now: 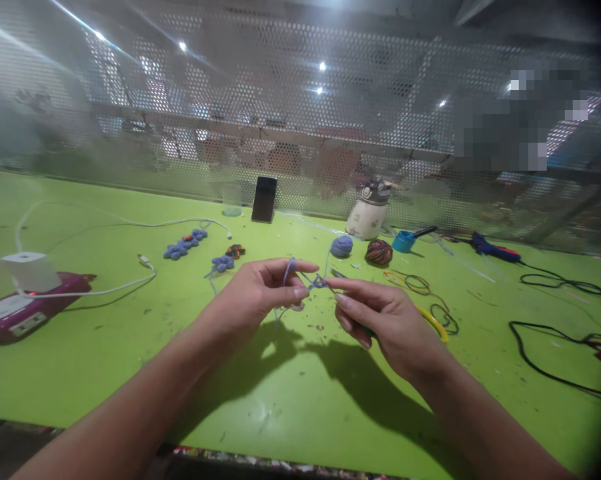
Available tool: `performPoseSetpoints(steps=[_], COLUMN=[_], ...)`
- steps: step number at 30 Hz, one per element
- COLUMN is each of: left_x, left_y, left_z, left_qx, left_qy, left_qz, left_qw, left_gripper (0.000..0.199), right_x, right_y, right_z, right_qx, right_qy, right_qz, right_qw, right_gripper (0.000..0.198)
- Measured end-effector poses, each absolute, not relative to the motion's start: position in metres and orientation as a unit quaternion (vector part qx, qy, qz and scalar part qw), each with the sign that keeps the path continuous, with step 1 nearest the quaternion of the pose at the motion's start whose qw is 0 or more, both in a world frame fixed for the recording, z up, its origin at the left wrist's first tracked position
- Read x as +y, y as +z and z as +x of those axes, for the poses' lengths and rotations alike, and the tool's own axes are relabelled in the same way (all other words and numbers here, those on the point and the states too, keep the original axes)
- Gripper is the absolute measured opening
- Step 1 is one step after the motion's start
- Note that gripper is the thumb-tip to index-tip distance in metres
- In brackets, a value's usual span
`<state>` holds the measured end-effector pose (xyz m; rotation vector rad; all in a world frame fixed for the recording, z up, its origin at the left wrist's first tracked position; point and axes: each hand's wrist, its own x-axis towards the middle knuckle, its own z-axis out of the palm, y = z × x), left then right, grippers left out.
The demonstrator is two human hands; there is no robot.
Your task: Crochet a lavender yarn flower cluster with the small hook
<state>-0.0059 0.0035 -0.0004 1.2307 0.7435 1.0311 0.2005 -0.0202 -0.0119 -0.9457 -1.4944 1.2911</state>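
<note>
Yarn piece (320,283): located between the hands, above the table (260,427). Left hand (265,287): thumb and fingers pinch the piece; a strand (291,264) loops over the index finger. Right hand (383,317): fingers closed on a slim hook (331,289), directed at the piece. Progress, as judged: early stage; the piece is small, and most stitching appears left. Beyond the hands, a blue flower (223,263) and dark flower (235,251) look formed. Farther back, a blue ball (341,247) retains yarn; a flower strip (185,245) appears complete.
</note>
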Motion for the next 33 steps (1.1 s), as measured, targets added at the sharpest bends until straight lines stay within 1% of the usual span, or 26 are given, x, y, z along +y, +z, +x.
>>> performPoseSetpoints(steps=[10, 15, 21, 25, 30, 33], left_x=[0.0, -0.004, -0.005, -0.004, -0.005, -0.005], left_y=[0.001, 0.009, 0.013, 0.012, 0.012, 0.012], left_z=[-0.006, -0.006, -0.007, -0.007, -0.008, -0.008], left_qx=[0.298, 0.313, 0.3, 0.311, 0.337, 0.349], left_qy=[0.458, 0.463, 0.488, 0.496, 0.498, 0.48], left_qz=[0.554, 0.535, 0.492, 0.509, 0.57, 0.587], left_qw=[0.628, 0.633, 0.655, 0.632, 0.56, 0.55], left_gripper=[0.034, 0.037, 0.033, 0.031, 0.026, 0.028], right_x=[-0.024, -0.024, -0.025, -0.024, -0.025, -0.026], right_y=[-0.009, -0.009, -0.009, -0.009, -0.008, -0.007], right_z=[0.202, 0.202, 0.203, 0.202, 0.2, 0.199], right_qx=[-0.617, -0.622, -0.631, -0.639, -0.654, -0.662], right_qy=[0.512, 0.508, 0.498, 0.488, 0.466, 0.45], right_qz=[-0.39, -0.391, -0.385, -0.385, -0.405, -0.421], right_qw=[0.452, 0.45, 0.454, 0.452, 0.437, 0.425], right_gripper=[0.027, 0.027, 0.026, 0.026, 0.028, 0.029])
